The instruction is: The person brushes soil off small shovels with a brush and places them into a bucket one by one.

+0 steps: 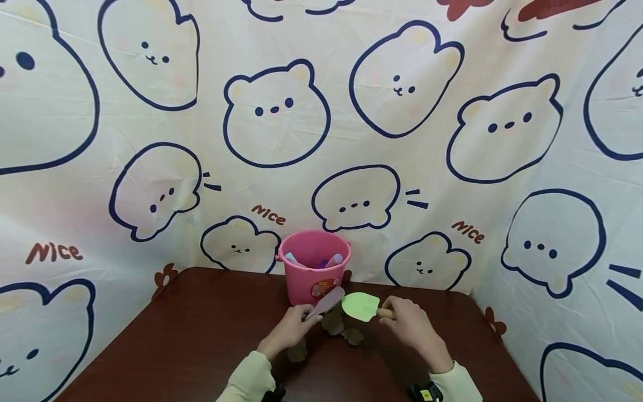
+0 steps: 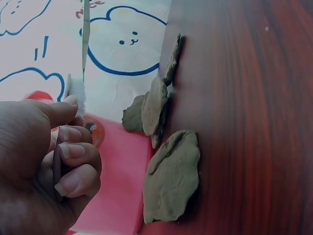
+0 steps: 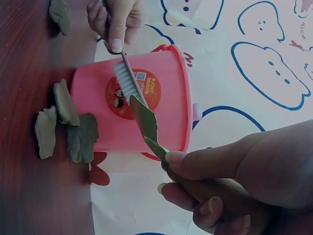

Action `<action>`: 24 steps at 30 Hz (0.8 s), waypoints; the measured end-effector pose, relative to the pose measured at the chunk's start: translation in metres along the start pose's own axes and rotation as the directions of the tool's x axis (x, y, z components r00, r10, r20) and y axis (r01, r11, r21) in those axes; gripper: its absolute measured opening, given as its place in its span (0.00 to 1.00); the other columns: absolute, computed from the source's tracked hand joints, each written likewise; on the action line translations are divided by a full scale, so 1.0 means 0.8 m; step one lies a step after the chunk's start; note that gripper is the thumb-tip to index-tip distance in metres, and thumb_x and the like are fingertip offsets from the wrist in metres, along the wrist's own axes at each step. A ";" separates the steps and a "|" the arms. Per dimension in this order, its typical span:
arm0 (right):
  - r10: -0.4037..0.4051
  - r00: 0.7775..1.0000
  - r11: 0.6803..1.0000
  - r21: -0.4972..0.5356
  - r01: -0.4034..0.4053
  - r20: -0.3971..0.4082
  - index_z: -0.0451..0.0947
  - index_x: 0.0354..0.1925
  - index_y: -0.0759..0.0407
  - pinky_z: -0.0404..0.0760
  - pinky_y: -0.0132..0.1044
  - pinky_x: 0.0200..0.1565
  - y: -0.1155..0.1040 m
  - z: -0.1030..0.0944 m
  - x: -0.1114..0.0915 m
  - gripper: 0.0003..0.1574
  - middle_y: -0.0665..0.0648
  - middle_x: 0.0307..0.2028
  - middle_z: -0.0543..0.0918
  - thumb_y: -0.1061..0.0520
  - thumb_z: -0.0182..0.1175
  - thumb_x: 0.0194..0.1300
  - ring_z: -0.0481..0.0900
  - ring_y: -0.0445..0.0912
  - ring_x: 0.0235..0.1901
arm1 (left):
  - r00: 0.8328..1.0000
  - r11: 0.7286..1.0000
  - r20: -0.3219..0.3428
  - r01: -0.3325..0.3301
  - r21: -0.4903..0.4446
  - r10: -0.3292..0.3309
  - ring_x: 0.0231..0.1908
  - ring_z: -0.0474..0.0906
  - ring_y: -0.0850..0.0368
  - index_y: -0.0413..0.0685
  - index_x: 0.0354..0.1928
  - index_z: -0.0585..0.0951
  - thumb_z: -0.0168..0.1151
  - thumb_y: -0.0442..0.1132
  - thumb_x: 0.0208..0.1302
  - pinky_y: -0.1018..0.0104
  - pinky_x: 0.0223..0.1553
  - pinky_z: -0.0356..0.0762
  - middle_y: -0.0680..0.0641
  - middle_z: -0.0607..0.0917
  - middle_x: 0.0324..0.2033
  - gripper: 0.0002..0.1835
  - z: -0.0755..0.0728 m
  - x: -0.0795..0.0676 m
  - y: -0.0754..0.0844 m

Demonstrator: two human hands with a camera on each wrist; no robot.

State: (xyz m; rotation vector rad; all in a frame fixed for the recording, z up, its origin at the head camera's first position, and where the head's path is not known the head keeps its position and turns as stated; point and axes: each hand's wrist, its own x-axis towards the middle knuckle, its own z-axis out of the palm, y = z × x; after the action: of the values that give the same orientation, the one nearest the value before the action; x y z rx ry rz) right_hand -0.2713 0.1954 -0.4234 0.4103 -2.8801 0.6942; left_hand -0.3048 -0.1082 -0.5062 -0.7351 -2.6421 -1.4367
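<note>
My left hand grips the handle of a mauve brush, its white bristles facing down in the head view. In my right hand is a small light green garden trowel, held by its wooden handle. The trowel's tip is right at the brush head in the right wrist view. Beneath the two tools, flat grey-brown clay-like lumps lie on the table. Another such lump lies below my left hand, close to the bucket in that view.
A pink bucket stands at the back of the dark brown table, just behind the tools. Several light blue and purple items stick up inside it. A cloth printed with bear faces hangs behind and along both sides.
</note>
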 end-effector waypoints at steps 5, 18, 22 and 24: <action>0.002 1.000 1.000 0.028 -0.002 0.002 0.80 0.37 0.51 0.72 0.40 0.31 0.002 -0.005 -0.002 0.08 0.45 0.28 0.79 0.57 0.72 0.63 0.73 0.42 0.25 | 1.000 0.999 -0.017 0.004 0.036 -0.003 0.16 0.61 0.65 0.42 0.35 0.77 0.57 0.44 0.77 0.72 0.19 0.61 0.54 0.69 0.19 0.14 -0.003 -0.002 -0.003; 0.052 0.999 0.997 0.064 -0.052 0.003 0.77 0.34 0.53 0.65 0.39 0.25 0.007 -0.010 0.001 0.13 0.51 0.21 0.70 0.50 0.57 0.77 0.67 0.45 0.20 | 1.000 0.999 -0.011 0.023 0.038 -0.023 0.15 0.62 0.64 0.37 0.37 0.78 0.58 0.45 0.77 0.71 0.17 0.60 0.53 0.69 0.18 0.16 -0.005 -0.002 -0.006; 0.074 0.997 0.994 0.083 -0.075 0.019 0.78 0.35 0.55 0.63 0.38 0.24 0.012 -0.008 0.003 0.15 0.53 0.21 0.68 0.50 0.54 0.79 0.65 0.46 0.19 | 1.000 0.999 -0.012 0.022 0.040 -0.021 0.16 0.62 0.65 0.41 0.36 0.78 0.58 0.45 0.77 0.72 0.18 0.61 0.54 0.69 0.18 0.14 -0.005 -0.002 -0.005; 0.081 0.996 0.990 0.115 -0.085 0.039 0.78 0.34 0.56 0.63 0.38 0.26 0.015 -0.006 0.006 0.17 0.52 0.21 0.67 0.51 0.51 0.80 0.63 0.45 0.20 | 1.000 0.999 -0.015 0.023 0.042 -0.022 0.16 0.63 0.65 0.44 0.35 0.77 0.58 0.44 0.77 0.72 0.18 0.61 0.54 0.69 0.19 0.13 -0.005 -0.001 -0.003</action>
State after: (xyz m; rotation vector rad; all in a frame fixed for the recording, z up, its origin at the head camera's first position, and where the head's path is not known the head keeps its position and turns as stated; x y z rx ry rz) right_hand -0.2790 0.2071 -0.4234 0.3205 -2.9124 0.8814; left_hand -0.3059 -0.1129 -0.5063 -0.6906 -2.6689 -1.3818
